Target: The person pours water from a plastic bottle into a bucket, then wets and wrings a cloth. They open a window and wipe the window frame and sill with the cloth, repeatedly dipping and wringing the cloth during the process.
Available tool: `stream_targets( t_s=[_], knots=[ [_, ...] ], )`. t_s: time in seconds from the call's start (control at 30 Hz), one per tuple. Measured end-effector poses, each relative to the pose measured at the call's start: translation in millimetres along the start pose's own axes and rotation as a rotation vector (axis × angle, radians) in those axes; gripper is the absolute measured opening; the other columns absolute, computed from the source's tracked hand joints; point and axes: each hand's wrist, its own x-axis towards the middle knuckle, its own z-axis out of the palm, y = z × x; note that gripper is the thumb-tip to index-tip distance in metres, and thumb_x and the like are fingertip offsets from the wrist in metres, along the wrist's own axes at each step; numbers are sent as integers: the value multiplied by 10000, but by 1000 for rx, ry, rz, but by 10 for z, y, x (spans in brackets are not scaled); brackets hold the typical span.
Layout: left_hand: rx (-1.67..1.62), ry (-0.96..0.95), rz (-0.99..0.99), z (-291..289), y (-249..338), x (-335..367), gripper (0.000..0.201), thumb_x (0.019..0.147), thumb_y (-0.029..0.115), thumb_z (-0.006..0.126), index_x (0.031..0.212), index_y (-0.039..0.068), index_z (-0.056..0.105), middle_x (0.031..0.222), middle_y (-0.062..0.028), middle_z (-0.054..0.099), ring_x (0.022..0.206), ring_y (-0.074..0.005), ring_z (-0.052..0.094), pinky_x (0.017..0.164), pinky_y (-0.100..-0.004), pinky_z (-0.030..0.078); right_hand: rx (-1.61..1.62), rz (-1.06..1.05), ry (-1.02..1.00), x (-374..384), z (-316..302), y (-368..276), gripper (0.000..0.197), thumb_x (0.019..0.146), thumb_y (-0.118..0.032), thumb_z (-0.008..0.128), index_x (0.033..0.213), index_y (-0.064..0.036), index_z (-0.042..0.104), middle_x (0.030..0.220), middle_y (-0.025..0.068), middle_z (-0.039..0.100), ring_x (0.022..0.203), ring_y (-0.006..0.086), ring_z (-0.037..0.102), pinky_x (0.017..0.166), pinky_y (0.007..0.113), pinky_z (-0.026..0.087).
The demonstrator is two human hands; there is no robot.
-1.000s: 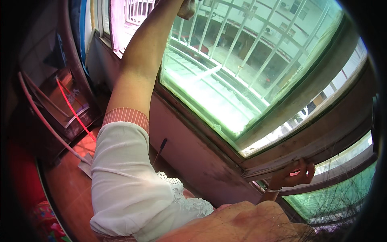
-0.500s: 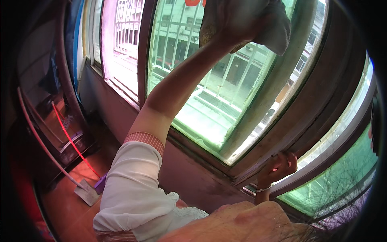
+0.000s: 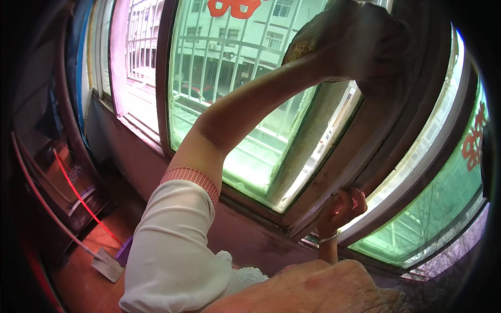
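My left arm, in a white sleeve (image 3: 177, 245) with a pinkish striped cuff, stretches up across the green-tinted window pane (image 3: 224, 99). At its end my left hand (image 3: 344, 49) is closed on a dark grey cloth (image 3: 389, 52), pressed against the dark window frame (image 3: 342, 180) near the top. Shadow and blur hide most of its fingers. Lower down on the right, my right hand (image 3: 342, 211) has its fingers curled at the edge of that frame, and a thin bracelet (image 3: 329, 238) circles the wrist.
White bars (image 3: 209, 73) stand outside the glass. A second green pane (image 3: 428, 224) with red markings is at the right. On the reddish floor at the left lie a long-handled dustpan (image 3: 108, 265) and a red pole (image 3: 83, 201).
My left hand and the cloth have moved right, from the green pane onto the dark frame beside it. My right hand keeps its hold while the view has shifted slightly.
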Motion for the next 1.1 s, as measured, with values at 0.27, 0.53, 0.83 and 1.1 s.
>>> stream_targets(
  t_s=[0.27, 0.53, 0.83, 1.1],
  knots=[
    [293, -302, 107, -281, 947, -1816, 315, 662, 296, 760, 966, 224, 722, 1297, -82, 522, 1236, -321, 484, 1010, -442, 423, 101, -40, 54, 72, 4, -8, 189, 874, -14, 534, 1036, -43, 627, 1264, 133, 398, 1135, 286, 460, 888, 398, 439],
    [218, 6, -227, -644, -1, -596, 410, 693, 215, 794, 1068, 89, 687, 1288, -144, 553, 1159, -284, 544, 979, -393, 429, 60, -25, 53, 50, 13, 19, 147, 833, -12, 586, 950, -56, 663, 1232, 124, 429, 1140, 288, 421, 843, 350, 465],
    [-393, 280, -559, -770, -172, 718, 109, 940, 122, 579, 896, 54, 653, 705, -26, 600, 537, -106, 568, 441, -251, 461, 29, -26, 73, 21, 29, 14, 121, 841, -46, 592, 935, -82, 659, 1232, 96, 439, 1120, 277, 418, 841, 368, 422],
    [275, 387, -495, -1794, -768, 160, 187, 952, 129, 530, 816, 32, 612, 645, -50, 562, 475, -141, 531, 397, -274, 439, 21, -22, 52, -59, 43, 49, 126, 869, -113, 596, 978, -92, 656, 1231, 103, 452, 1132, 286, 428, 894, 399, 392]
  ],
)
